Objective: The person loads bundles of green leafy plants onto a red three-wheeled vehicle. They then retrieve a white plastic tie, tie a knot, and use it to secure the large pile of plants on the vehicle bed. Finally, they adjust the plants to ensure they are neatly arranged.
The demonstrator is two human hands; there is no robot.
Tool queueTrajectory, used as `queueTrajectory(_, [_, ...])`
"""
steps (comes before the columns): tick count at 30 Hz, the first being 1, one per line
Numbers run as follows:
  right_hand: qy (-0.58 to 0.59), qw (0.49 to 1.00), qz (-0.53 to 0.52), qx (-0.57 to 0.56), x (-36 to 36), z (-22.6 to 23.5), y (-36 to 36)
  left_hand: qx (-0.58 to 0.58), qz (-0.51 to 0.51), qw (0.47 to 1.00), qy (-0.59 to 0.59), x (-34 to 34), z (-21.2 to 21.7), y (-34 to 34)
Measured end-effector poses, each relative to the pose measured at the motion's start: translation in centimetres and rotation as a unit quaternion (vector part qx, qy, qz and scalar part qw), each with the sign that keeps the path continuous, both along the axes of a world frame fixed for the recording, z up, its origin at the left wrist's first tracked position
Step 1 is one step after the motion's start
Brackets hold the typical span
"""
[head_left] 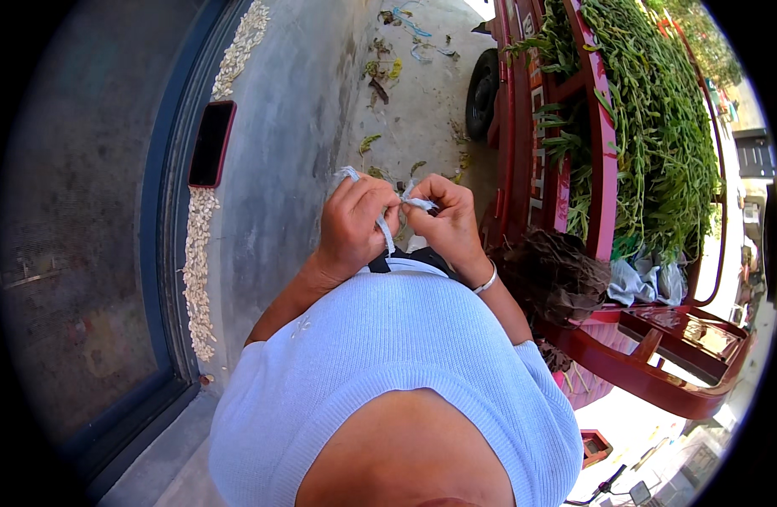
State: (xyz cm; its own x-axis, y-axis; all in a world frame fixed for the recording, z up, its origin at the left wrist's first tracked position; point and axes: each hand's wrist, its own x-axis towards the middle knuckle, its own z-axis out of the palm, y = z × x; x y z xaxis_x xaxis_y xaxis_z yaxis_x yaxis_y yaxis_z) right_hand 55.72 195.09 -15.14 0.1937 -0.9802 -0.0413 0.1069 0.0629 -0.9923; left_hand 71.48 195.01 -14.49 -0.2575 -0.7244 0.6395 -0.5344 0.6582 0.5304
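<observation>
thin, pale, frayed strip, crumpled and twisted, in the left hand and right hand

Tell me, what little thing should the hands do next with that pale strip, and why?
Maybe gently pull the pale strip a little tighter. The left fingers hold it, with a length hanging below them, and the right fingers pinch a bunched part close by. I can't tell whether it's knotted.

Concrete ground and a red cart of greenery show an outdoor yard.
</observation>
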Motion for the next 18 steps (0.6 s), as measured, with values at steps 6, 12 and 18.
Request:
queueTrajectory(6, [-0.027,1.000,0.004,0.006,-0.1,-0.4,0.0,0.063,-0.017,0.997,0.048,-0.3,-0.3,0.1])
queueTrajectory(12, [-0.248,0.954,0.044,0.162,-0.2,-2.3,-0.6,0.078,-0.007,0.993,0.091,-0.8,-1.4,0.4])
queueTrajectory(18, [-0.292,0.936,0.043,0.191,0.0,-3.0,-0.7,0.195,-0.016,0.958,0.208,-0.9,-3.2,0.8])
